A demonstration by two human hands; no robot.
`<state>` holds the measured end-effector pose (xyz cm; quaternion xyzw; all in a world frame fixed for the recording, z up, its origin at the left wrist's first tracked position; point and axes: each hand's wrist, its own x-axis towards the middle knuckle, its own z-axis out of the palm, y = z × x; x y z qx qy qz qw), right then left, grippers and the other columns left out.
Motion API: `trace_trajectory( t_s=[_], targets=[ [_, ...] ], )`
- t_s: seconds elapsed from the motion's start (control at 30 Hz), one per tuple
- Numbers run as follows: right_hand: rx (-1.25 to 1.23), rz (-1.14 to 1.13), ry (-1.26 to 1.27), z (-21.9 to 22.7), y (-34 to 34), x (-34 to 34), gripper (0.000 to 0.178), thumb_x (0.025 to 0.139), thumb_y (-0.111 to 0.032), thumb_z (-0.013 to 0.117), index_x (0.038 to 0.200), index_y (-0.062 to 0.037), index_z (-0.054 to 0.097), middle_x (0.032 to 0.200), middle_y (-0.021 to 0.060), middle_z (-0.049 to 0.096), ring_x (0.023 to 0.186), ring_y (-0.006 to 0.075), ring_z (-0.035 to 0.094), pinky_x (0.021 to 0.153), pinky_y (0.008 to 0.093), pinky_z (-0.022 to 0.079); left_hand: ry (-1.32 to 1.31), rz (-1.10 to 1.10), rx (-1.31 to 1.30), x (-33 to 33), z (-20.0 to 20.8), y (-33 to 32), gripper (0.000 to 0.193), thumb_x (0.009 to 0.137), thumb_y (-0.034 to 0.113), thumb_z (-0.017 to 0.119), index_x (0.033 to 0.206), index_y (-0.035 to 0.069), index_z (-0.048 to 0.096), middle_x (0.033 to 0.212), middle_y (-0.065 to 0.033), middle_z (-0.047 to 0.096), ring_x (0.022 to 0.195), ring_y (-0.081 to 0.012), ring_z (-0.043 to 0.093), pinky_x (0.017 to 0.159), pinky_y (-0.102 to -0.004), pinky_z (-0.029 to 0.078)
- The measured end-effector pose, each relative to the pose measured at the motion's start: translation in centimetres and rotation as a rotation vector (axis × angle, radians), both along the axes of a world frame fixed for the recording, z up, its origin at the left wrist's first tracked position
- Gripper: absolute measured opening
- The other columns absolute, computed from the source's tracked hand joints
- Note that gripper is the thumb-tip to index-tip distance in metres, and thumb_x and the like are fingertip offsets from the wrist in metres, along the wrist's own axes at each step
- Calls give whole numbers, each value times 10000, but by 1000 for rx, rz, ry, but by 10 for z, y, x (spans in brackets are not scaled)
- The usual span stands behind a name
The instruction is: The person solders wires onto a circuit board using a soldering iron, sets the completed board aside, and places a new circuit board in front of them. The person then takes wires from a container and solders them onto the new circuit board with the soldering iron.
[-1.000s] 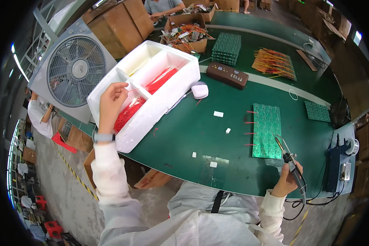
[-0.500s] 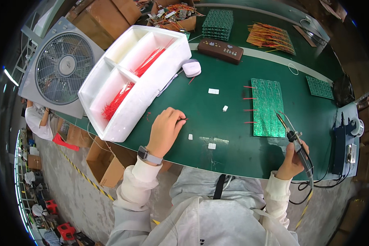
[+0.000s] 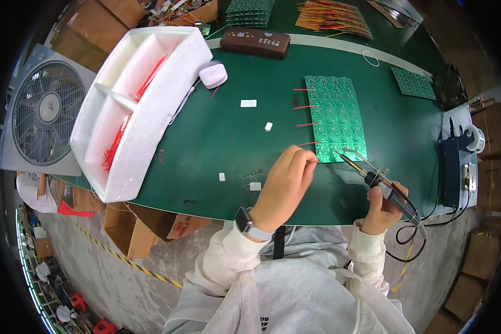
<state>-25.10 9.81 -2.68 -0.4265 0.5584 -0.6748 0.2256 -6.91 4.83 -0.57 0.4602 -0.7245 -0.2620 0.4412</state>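
Note:
My left hand [image 3: 288, 182] is closed in a pinch at the lower left corner of a green circuit board [image 3: 335, 106], on a thin red wire mostly hidden by the fingers. Several short red wires [image 3: 305, 107] stick out from the board's left edge. My right hand [image 3: 382, 212] grips a soldering iron [image 3: 377, 179] with a thin curved metal tube alongside its tip. The iron points left, its tip over the board's lower edge; whether it touches cannot be made out.
A white foam box [image 3: 150, 119] with red wires stands left, beside a fan [image 3: 49, 108]. Small white pieces [image 3: 249, 103] lie mid-table. A brown case [image 3: 255, 43] and orange wire bundle [image 3: 334, 18] are farther back. At right are a soldering station [image 3: 453, 167] and its black cable [image 3: 398, 239].
My left hand has moved right, from near the foam box to the board's lower left corner. The iron's tip has come over the board's lower edge. The whole view has shifted.

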Motion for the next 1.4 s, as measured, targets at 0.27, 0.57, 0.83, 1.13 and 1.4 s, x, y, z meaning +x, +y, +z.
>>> trace_trajectory(
  t_s=[0.27, 0.57, 0.83, 1.13, 1.4],
  targets=[
    [-49, 28, 127, -4, 3, -4, 343, 696, -202, 681, 822, -5, 430, 732, 67, 481, 646, 132, 449, 609, 244, 376, 22, -11, 25, -14, -19, -7, 154, 702, -81, 553, 814, 4, 489, 751, -74, 490, 643, -161, 513, 575, -255, 428],
    [-64, 41, 168, -2, 3, -3, 315, 685, -179, 682, 781, 14, 452, 712, 81, 506, 622, 150, 467, 583, 251, 385, 84, -21, 91, -15, -19, -7, 121, 721, -67, 553, 812, 0, 510, 754, -68, 504, 641, -144, 519, 586, -243, 436],
    [-107, 51, 264, -5, -1, -5, 369, 710, -246, 681, 799, -6, 414, 667, 51, 438, 500, 83, 421, 454, 195, 333, 81, -29, 104, -13, -17, -8, 70, 761, -17, 548, 808, -2, 498, 757, -64, 499, 627, -146, 495, 574, -245, 413],
    [-45, 64, 191, 1, 1, -3, 321, 658, -173, 692, 768, 22, 461, 698, 82, 514, 614, 159, 483, 565, 257, 399, 93, -34, 133, -12, -17, -8, 72, 764, -7, 548, 804, 4, 490, 750, -58, 497, 609, -137, 478, 561, -236, 403],
    [-38, 74, 186, 0, 1, -2, 304, 647, -144, 693, 759, 28, 468, 708, 87, 523, 624, 167, 496, 571, 259, 410, 96, -28, 142, -11, -17, -9, 78, 756, -17, 548, 800, 5, 487, 739, -54, 497, 602, -132, 476, 557, -233, 402]
  ],
)
